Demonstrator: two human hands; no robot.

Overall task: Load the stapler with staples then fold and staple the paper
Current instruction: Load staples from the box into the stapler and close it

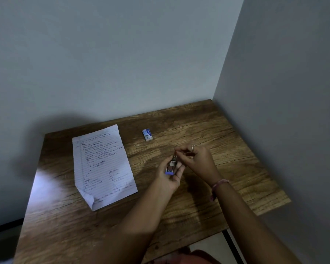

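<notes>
From my head camera, my left hand [170, 178] cradles the small blue stapler [171, 166] in curled fingers, its far end tipped toward my right hand [195, 159] so the channel is reachable. My right fingertips [177, 149] pinch at its top end, probably on staples, too small to tell. The staple box [147, 134] lies beyond my hands; the handwritten lined paper [103, 166] waits unfolded, left of my left hand.
</notes>
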